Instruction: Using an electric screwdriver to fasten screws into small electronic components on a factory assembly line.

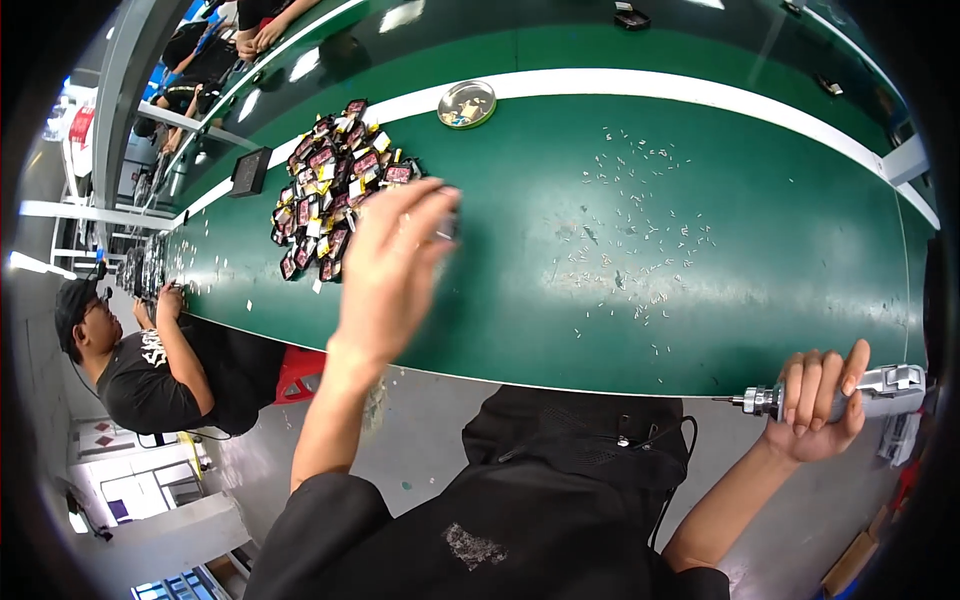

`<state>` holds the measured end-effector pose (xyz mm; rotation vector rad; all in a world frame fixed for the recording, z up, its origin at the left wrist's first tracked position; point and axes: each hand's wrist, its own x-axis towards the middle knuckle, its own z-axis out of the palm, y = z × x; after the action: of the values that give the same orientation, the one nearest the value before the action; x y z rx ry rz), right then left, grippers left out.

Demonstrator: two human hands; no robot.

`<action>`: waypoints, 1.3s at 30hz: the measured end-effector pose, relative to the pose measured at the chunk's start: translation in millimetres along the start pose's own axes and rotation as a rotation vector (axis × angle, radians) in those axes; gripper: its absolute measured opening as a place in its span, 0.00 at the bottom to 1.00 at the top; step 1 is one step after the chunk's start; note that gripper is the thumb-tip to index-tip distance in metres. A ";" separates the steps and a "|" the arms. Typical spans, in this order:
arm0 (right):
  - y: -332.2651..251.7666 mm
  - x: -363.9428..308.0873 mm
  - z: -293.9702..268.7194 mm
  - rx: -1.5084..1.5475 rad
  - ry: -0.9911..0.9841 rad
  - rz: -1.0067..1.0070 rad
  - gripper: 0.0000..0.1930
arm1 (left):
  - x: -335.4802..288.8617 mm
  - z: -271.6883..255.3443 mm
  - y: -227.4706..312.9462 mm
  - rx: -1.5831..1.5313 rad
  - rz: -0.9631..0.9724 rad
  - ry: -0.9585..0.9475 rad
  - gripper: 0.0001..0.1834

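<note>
The green tabletop [500, 320] bore a heap of black-cased parts [345, 185] at left. The left hand [390, 265], near the heap, was too blurred to tell its grip. The right hand [820, 400] clamped 1 grey power screwdriver [885, 402].

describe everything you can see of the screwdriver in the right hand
The screwdriver has a thick grey body, a ridged, metal-looking nose and a thin bit. The right hand grips its middle, fingers hiding part of the casing. It lies sideways in the picture, bit pointing left, by the near edge of the green table. Whether it touches the table is unclear.
</note>
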<state>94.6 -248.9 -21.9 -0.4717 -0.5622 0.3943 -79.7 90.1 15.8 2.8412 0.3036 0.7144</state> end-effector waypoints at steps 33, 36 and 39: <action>29.5 -15.6 0.0 0.266 0.340 0.040 0.05 | 85.5 100.4 11.0 -0.075 0.434 -0.021 0.09; 30.0 -15.0 0.7 0.273 0.337 0.040 0.05 | 88.6 98.7 5.6 -0.191 0.370 0.023 0.07; 29.6 -14.9 2.6 0.272 0.339 0.039 0.05 | 83.5 97.2 2.2 -0.268 0.198 -0.016 0.05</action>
<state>74.8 -230.8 -41.6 -0.2787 -0.1666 0.4107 39.7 94.9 -30.6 2.6410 -0.0732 0.7089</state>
